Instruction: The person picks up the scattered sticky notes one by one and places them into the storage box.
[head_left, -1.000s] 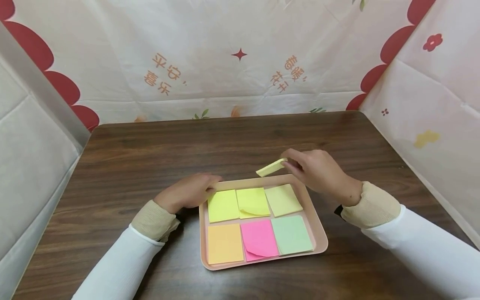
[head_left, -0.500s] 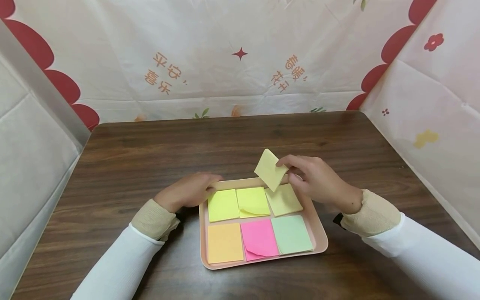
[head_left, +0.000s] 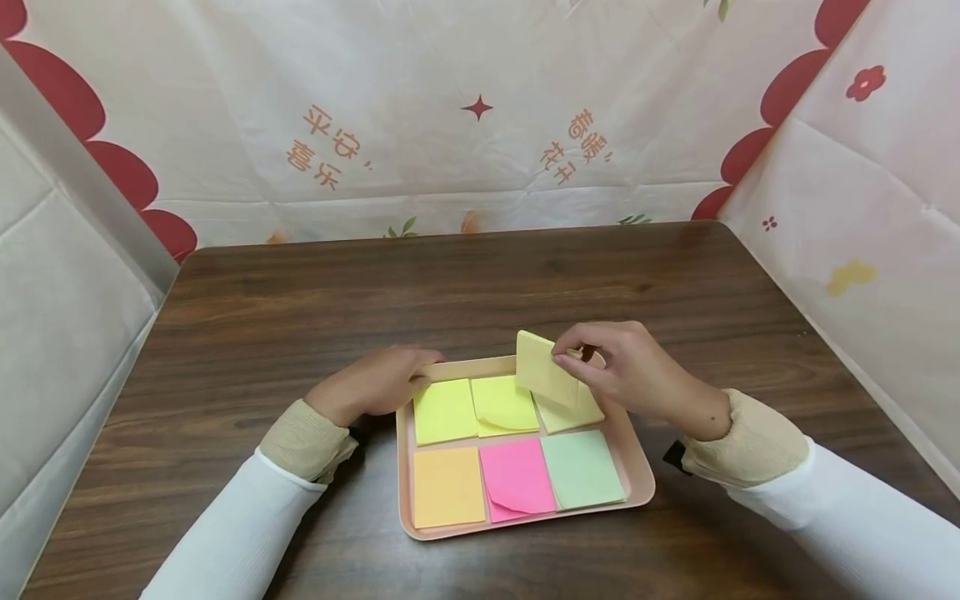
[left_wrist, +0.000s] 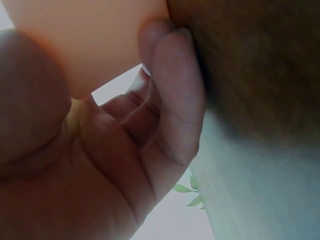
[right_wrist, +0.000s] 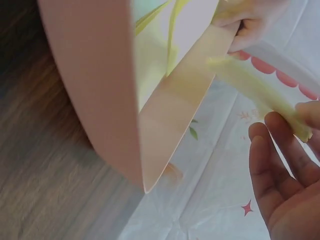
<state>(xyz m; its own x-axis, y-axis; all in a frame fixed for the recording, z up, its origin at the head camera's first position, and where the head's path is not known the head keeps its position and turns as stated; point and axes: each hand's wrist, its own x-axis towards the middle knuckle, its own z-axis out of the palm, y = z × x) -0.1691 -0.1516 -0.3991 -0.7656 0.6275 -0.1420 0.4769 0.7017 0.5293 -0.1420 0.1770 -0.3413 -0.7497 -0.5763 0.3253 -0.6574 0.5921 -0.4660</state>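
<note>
My left hand (head_left: 375, 383) grips the far left corner of a shallow peach-pink tray (head_left: 639, 483); its thumb and curled fingers show on either side of the tray wall (left_wrist: 95, 40) in the left wrist view. My right hand (head_left: 637, 367) pinches a pale yellow sticky note pad (head_left: 542, 371) between thumb and fingers. Held tilted, that pad overlaps the tray's far right part, partly covering another pale yellow pad (head_left: 573, 417) lying there. In the right wrist view the held pad (right_wrist: 255, 90) appears edge-on, beyond the tray wall.
Beside the pale pad in the far row lie two bright yellow pads (head_left: 444, 412), one with a curled sheet. The near row has an orange pad (head_left: 448, 487), a pink pad (head_left: 516, 473) and a green pad (head_left: 583, 471). Printed cloth (head_left: 420, 150) stands behind the wooden table (head_left: 337, 292).
My right hand has lowered the pale yellow pad toward the tray and turned it from nearly edge-on to showing its face. My left hand and the tray have stayed in place.
</note>
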